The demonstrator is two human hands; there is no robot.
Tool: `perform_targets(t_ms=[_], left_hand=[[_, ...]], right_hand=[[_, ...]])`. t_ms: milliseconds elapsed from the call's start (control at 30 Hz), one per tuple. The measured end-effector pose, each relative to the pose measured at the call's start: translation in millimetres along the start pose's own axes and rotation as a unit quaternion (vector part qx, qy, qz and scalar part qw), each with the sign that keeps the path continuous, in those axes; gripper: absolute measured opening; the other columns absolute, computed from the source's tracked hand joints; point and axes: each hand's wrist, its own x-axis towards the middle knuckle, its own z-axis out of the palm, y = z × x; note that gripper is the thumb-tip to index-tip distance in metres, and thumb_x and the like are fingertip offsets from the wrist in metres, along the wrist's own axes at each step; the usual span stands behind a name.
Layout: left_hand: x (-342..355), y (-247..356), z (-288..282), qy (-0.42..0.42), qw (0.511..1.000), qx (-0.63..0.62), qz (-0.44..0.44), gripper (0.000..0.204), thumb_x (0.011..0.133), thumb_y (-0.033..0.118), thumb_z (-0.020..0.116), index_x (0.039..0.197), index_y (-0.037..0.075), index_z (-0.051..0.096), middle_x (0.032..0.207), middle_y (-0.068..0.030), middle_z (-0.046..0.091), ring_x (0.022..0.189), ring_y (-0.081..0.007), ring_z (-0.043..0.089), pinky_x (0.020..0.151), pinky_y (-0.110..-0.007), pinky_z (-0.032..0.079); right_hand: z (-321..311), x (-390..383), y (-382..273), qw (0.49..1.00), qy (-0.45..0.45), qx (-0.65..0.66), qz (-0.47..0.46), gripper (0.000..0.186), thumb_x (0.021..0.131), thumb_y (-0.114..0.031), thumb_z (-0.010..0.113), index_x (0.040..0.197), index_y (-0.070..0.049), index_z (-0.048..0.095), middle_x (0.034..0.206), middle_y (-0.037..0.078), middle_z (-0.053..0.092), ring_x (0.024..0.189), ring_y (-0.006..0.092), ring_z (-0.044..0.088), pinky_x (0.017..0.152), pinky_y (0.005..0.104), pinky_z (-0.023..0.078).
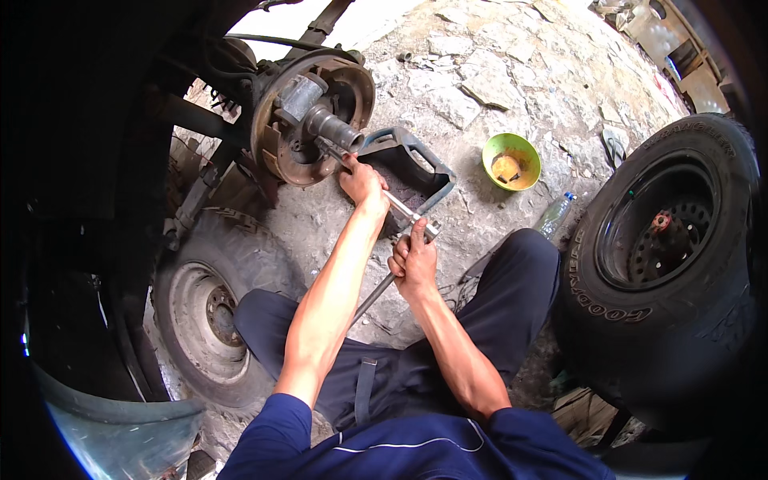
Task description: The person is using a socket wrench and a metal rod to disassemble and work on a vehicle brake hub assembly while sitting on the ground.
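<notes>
A rusty wheel hub assembly (272, 120), with brake shoes and a thick metal spindle (332, 128), stands at the upper left. My left hand (366, 184) is closed around the shaft of a long socket wrench (402, 208), just below the spindle. The far end of the shaft reaches in behind the spindle, where its tip is hidden. At the near end of the shaft, my right hand (414, 260) is wrapped around the wrench's crossing handle (373, 299), whose dark bar slants down toward my left knee.
Beside the hub lies a dark open-topped container (440, 188). A green bowl (512, 162) with brownish contents and a plastic bottle (555, 214) are to the right. One wheel (204, 316) lies at my left, and a large tire (584, 272) stands at my right. The ground is rough stone.
</notes>
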Motion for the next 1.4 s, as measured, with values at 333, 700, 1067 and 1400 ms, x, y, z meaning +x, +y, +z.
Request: perform_targets(t_ms=[333,700,1067,1400], left_hand=[[5,-1,-1,-0.015,1.000,0.000,0.007,0.029,0.098,0.040,0.043,0.099,0.011,0.049,0.050,0.0016,0.032,0.030,-0.0099,0.029,0.027,-0.026,0.025],[7,-11,-8,-0.020,0.997,0.064,0.026,0.042,0.099,0.040,0.039,0.107,0.001,0.053,0.047,-0.0022,0.040,0.030,-0.0132,0.035,0.029,-0.028,0.028],[9,-17,6,-0.022,0.997,0.047,0.051,0.037,0.100,0.035,0.038,0.105,0.000,0.049,0.046,-0.0031,0.040,0.030,-0.0144,0.036,0.027,-0.027,0.029],[3,-6,1,-0.005,0.999,0.042,0.011,0.031,0.100,0.037,0.035,0.105,0.009,0.045,0.049,0.0002,0.033,0.031,-0.0111,0.031,0.028,-0.027,0.028]], right_hand=[[12,-6,10,0.995,0.078,-0.059,-0.002,0.026,0.099,-0.026,0.048,0.113,-0.006,0.057,0.054,-0.005,0.035,0.039,0.0059,0.027,0.035,0.0224,0.023],[-1,-10,11,0.995,-0.027,0.034,0.094,0.024,0.100,-0.025,0.042,0.112,-0.007,0.053,0.050,-0.007,0.025,0.037,0.0062,0.020,0.034,0.0233,0.019],[-17,-20,20,0.985,-0.078,0.085,0.129,0.032,0.100,-0.029,0.042,0.121,-0.007,0.050,0.049,-0.006,0.026,0.035,0.0056,0.022,0.033,0.0224,0.020],[-83,107,-59,0.968,0.242,-0.052,0.050,0.025,0.098,-0.031,0.046,0.088,-0.009,0.054,0.051,-0.004,0.038,0.039,0.0081,0.031,0.035,0.0251,0.027]])
